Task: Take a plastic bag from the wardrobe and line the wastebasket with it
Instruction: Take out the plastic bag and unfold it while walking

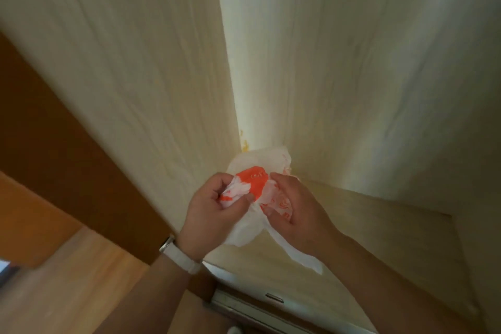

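Gripping plastic bag (256, 183) inside wardrobe (339, 76)

No readable text anywhere. The plastic bag (254, 184) has an orange panel with a few pale marks that look like characters, too small and blurred to make out. More orange print on the crumpled white part lower down, also illegible. The watch (173, 248) shows no readable face, only its white strap and metal edge. Wardrobe panels (352, 62) carry no labels, numbers or signs.
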Demonstrator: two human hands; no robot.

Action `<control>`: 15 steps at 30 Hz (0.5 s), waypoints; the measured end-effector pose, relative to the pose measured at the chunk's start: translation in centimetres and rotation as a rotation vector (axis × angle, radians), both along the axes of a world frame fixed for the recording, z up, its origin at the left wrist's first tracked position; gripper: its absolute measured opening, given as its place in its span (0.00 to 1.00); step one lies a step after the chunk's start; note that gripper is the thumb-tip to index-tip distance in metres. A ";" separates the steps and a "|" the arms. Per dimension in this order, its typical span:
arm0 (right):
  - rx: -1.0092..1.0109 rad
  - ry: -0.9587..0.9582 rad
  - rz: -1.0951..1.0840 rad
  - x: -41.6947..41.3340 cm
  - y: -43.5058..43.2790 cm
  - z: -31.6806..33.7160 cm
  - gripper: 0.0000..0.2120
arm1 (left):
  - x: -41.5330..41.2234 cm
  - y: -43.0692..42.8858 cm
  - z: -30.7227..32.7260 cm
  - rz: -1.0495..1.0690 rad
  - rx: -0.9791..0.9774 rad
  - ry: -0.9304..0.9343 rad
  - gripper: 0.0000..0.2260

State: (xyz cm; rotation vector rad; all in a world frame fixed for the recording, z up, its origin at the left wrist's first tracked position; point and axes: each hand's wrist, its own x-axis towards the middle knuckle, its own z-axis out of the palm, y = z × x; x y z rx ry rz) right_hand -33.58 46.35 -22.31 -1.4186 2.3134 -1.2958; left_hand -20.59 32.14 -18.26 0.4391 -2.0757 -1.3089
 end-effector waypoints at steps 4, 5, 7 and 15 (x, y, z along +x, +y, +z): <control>-0.031 -0.018 0.136 1.0 0.6 0.5 0.27 | 2.2 2.2 0.6 0.101 -0.048 -0.037 0.08; -0.029 -0.023 0.167 1.3 0.7 0.5 0.27 | 2.9 2.7 0.6 0.138 -0.033 -0.039 0.09; -0.026 -0.031 0.232 2.1 0.9 0.4 0.27 | 4.5 4.0 0.6 0.208 -0.002 -0.048 0.10; -0.025 -0.076 0.564 7.9 -0.9 -0.4 0.26 | 13.1 7.0 -0.2 0.501 0.063 -0.102 0.14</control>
